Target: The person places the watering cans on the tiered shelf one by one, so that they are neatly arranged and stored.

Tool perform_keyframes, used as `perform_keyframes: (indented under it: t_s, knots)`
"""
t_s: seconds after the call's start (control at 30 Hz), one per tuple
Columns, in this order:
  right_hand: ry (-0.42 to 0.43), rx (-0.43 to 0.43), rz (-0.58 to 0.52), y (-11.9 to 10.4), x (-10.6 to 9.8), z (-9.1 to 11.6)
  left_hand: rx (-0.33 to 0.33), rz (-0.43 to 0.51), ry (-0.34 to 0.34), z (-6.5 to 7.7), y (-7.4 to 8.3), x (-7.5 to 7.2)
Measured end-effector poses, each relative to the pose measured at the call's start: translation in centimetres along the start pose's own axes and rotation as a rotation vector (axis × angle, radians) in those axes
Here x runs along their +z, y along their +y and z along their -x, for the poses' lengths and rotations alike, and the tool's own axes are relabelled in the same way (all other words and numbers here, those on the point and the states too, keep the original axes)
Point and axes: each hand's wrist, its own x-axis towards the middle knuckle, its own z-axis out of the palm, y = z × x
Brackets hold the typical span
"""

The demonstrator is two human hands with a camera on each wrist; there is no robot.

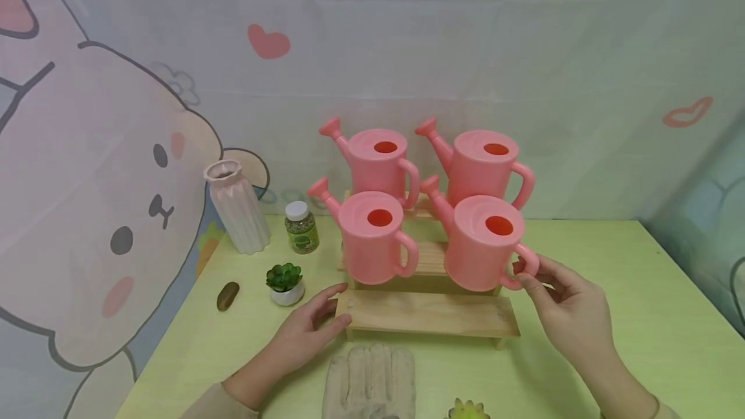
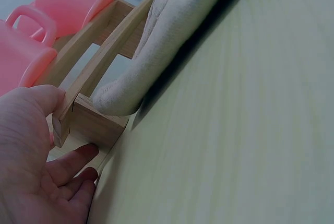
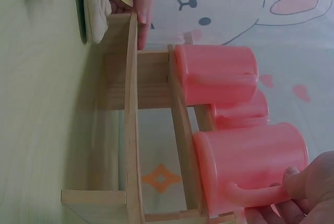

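A wooden tiered stand (image 1: 427,313) carries pink watering cans with red openings, spouts to the left. At the right end of the middle step is the front right watering can (image 1: 474,257); my right hand (image 1: 573,315) pinches its handle between thumb and fingers. The front left watering can (image 1: 372,254) shares that step. Behind them, on the top step, are the back left can (image 1: 372,167) and the back right can (image 1: 477,170). My left hand (image 1: 299,335) holds the lowest step's left end, thumb (image 2: 48,97) on the plank and fingers (image 2: 73,164) below.
Left of the stand are a potted succulent (image 1: 285,283), a lidded jar (image 1: 302,231), a white ribbed vase (image 1: 238,212) and a brown stone (image 1: 227,296). A pale work glove (image 1: 369,380) lies in front, with a yellow-green plant (image 1: 467,410) at the near edge. A printed cloth hangs behind.
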Motion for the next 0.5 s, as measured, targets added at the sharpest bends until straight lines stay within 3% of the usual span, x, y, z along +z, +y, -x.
perform_keyframes:
  t_s: [0.5]
  knots:
    - [-0.042, -0.063, 0.050, 0.14, 0.09, -0.05, -0.002, -0.020, 0.024, 0.17, -0.02, 0.05]
